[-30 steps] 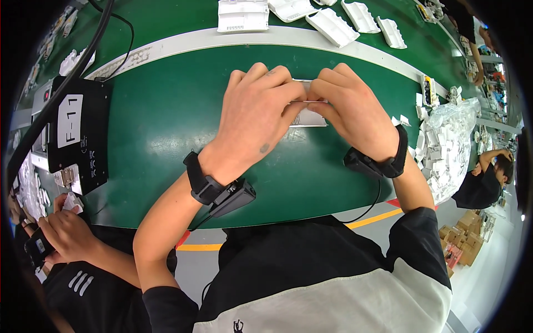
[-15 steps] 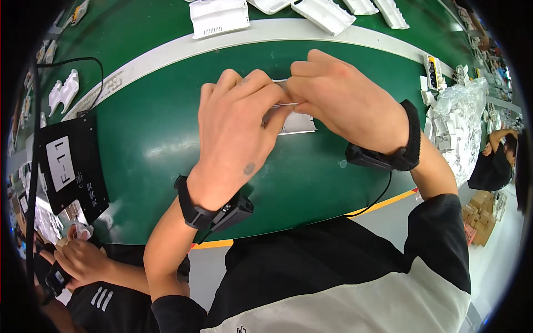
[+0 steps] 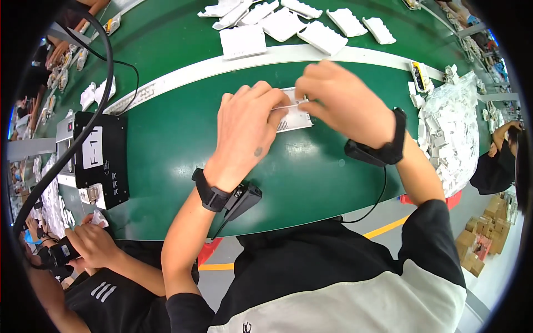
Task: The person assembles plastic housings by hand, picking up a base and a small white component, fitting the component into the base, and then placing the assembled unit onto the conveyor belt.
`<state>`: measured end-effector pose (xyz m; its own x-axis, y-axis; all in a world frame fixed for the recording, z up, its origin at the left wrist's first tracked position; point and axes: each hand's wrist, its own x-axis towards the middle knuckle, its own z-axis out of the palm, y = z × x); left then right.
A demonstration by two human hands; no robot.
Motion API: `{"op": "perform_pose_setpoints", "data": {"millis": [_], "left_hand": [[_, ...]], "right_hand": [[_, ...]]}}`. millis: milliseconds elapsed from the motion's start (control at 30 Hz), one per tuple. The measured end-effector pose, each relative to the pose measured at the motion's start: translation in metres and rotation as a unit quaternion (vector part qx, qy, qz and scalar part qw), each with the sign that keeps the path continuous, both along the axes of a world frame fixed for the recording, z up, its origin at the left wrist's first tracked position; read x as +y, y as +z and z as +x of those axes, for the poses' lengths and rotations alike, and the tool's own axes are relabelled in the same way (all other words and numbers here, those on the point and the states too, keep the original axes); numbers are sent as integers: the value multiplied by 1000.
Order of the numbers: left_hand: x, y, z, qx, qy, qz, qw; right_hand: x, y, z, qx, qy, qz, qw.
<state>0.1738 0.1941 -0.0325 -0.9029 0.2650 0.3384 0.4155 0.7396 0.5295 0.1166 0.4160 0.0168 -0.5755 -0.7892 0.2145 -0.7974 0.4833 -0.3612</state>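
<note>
A white plastic cover (image 3: 298,121) with a slotted vent lies on the green work table, partly hidden under my hands. Just over it, a thin white strip (image 3: 289,105) runs between my fingertips; its exact kind is too small to tell. My left hand (image 3: 244,130) is closed, pinching the strip's left end between thumb and forefinger. From the right, my right hand (image 3: 344,102) pinches the other end, its remaining fingers curled. Both wrists wear black straps carrying small black devices.
Several white plastic covers (image 3: 322,38) lie beyond a white curved rail (image 3: 300,54). A black box (image 3: 105,161) stands at left with a black cable (image 3: 100,119) before it. At right sits a clear bag of white parts (image 3: 447,133). A co-worker's hand (image 3: 94,244) is at lower left.
The view has shifted, bringing more of the far covers and black box into sight. My right fingers have moved slightly away from my left, showing more of the strip and cover.
</note>
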Motion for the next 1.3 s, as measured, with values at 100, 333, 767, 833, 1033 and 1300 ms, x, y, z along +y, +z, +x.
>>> {"op": "perform_pose_setpoints", "data": {"millis": [100,333,767,833,1033,1300], "left_hand": [[-11,4,-6,42,-5,-25,999],[-80,3,-68,54,192,-141,970],[-92,7,-60,118,123,75,983],[-104,6,-59,174,179,10,968],[-183,-12,-70,181,393,-234,871],[-123,23,-51,100,335,-226,909]], "right_hand": [[38,15,20,25,-94,-50,994],[149,11,51,-40,-325,66,943],[162,-38,75,-76,-343,-46,935],[158,-37,77,-109,-370,-45,921],[115,-43,82,-126,-327,-145,925],[107,-39,83,-122,-269,-130,946]]}}
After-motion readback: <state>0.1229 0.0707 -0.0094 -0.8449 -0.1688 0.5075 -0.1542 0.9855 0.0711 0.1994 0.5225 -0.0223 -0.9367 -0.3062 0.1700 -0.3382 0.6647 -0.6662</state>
